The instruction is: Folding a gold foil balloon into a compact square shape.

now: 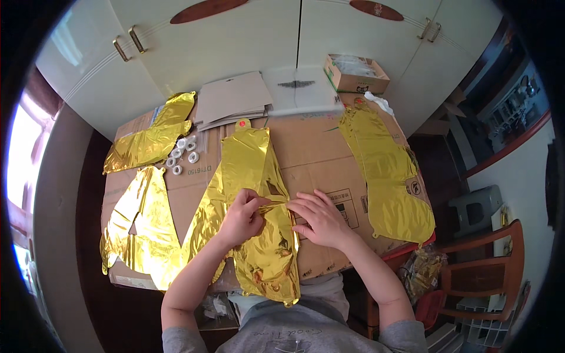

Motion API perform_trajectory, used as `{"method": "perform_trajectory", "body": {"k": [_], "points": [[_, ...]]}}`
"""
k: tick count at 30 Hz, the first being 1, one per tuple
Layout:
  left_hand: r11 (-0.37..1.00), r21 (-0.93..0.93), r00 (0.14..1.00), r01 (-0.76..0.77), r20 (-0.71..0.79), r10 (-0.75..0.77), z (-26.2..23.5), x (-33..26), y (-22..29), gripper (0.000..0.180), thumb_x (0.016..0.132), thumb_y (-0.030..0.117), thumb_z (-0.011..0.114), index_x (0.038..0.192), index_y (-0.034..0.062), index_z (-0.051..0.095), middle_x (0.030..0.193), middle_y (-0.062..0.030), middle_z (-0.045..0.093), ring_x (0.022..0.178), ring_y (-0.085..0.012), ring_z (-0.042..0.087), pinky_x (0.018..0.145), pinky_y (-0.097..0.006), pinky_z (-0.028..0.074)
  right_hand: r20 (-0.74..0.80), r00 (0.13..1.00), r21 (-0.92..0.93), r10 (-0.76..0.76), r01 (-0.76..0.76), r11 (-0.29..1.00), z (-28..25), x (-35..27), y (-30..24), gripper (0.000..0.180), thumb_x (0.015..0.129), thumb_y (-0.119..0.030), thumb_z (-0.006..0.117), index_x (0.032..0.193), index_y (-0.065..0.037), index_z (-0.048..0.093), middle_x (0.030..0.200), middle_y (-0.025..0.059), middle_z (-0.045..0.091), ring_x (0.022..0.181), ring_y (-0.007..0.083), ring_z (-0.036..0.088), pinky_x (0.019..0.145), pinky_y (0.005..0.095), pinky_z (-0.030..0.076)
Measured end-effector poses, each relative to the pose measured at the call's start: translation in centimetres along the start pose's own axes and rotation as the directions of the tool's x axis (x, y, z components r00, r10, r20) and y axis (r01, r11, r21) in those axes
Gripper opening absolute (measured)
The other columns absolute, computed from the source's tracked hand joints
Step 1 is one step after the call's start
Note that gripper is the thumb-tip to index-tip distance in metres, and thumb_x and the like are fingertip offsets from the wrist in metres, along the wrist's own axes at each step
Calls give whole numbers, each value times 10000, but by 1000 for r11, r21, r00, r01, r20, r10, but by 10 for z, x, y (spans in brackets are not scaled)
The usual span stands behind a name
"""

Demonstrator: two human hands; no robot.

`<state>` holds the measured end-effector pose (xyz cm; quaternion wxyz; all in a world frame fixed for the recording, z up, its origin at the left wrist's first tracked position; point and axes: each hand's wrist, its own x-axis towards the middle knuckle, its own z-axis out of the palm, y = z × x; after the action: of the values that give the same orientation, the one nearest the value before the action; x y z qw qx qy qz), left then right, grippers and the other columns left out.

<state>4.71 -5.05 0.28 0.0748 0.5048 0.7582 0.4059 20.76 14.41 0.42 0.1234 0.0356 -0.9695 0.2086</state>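
Note:
A flat gold foil balloon point(246, 157) lies before me, its lower part folded and creased and hanging over the table's near edge. My left hand point(242, 219) is closed, with thumb and forefinger pinching a fold of the foil near the middle. Beside it, my right hand point(321, 219) rests with stretched fingers, their tips touching the foil's right edge and the thumb apart. Another gold foil balloon point(385, 188) is spread out to the right. To the left lie a third gold foil balloon point(144, 206) and a folded one point(147, 144) farther back.
Cardboard point(312, 141) covers the table. Several white ribbon rolls point(193, 157) sit at the back left, near stacked grey-brown card sheets point(232, 97). A small open carton point(358, 79) with clear plastic packets stands at the back right. A wooden chair point(479, 270) is at the right.

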Motion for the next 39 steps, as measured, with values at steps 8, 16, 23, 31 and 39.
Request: {"method": "perform_trajectory", "body": {"k": [8, 16, 23, 31, 39], "points": [[1000, 13, 1000, -16, -16, 16, 1, 0, -1, 384, 722, -57, 588, 1080, 54, 670, 1006, -148, 538, 800, -278, 590, 680, -356, 514, -114, 979, 33, -169, 174, 984, 1, -5, 1, 126, 795, -172, 728, 915, -137, 713, 1000, -32, 674, 1097, 172, 584, 989, 398, 389], [959, 266, 995, -94, -5, 99, -6, 3, 9, 343, 726, 10, 613, 1061, 49, 674, 1092, -148, 559, 1019, -317, 576, 885, -422, 498, -152, 968, -5, -199, 200, 980, -2, -11, -6, 98, 787, -154, 699, 874, -124, 732, 1007, -22, 681, 1090, 167, 598, 965, 382, 397], [814, 349, 860, -465, 398, 320, 0, 4, 42, 446, 873, 295, 578, 1263, 82, 620, 1377, -75, 551, 1366, -274, 426, 1163, -577, 225, -146, 965, -7, -218, 220, 976, -4, -11, -6, 101, 792, -157, 677, 855, -97, 729, 1038, -1, 673, 1115, 180, 584, 957, 379, 412], [808, 410, 876, -423, 414, 248, 10, 12, 26, 495, 894, 301, 557, 1328, 64, 576, 1414, -84, 535, 1373, -250, 439, 1168, -610, 159, -178, 959, 15, -221, 227, 974, -2, -11, -6, 98, 807, -161, 683, 856, -86, 722, 1033, 7, 675, 1121, 186, 584, 951, 377, 421], [832, 418, 868, -365, 476, 142, 1, 31, 13, 544, 929, 311, 508, 1428, 94, 486, 1519, -55, 433, 1444, -314, 323, 1161, -649, 95, -183, 961, 25, -205, 213, 977, 0, -12, -5, 65, 808, -160, 694, 849, -119, 725, 1028, -16, 681, 1119, 177, 599, 945, 379, 413]]}}
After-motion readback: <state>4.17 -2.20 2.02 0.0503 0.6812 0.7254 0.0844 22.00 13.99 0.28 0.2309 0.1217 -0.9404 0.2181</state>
